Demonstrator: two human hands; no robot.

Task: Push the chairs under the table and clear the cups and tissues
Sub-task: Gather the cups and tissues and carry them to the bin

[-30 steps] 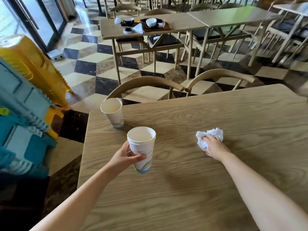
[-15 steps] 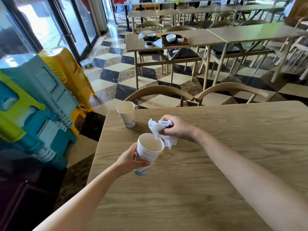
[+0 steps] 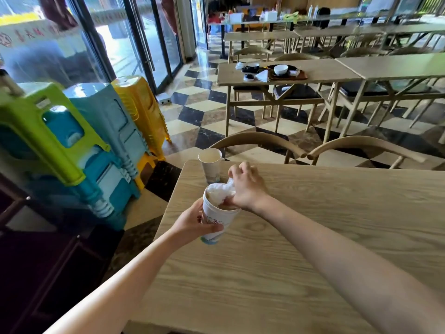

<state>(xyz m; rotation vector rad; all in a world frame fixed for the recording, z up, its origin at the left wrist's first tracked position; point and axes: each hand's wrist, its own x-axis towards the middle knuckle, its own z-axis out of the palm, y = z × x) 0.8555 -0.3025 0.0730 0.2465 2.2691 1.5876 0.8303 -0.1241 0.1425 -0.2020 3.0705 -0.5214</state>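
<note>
My left hand (image 3: 192, 222) grips a white paper cup (image 3: 218, 219) and holds it just above the wooden table (image 3: 313, 237). A crumpled white tissue (image 3: 221, 192) sits in the mouth of that cup, with my right hand (image 3: 246, 186) over the rim, thumb and fingers pressing on it. A second paper cup (image 3: 210, 165) stands upright at the table's far left corner, apart from both hands. Two wooden chairs (image 3: 255, 141) (image 3: 363, 147) stand at the table's far edge, only their curved backs showing above it.
Stacked plastic stools (image 3: 79, 141) in green, blue and yellow stand left of the table. Another table (image 3: 320, 71) beyond carries a tray, bowls and cups, with chairs tucked beneath. Glass doors (image 3: 134, 44) lie at the far left across a checkered floor.
My right hand lifted the tissue off the table, carried it left to the cup and pushed it inside. My left hand kept hold of the cup and tilted it slightly.
</note>
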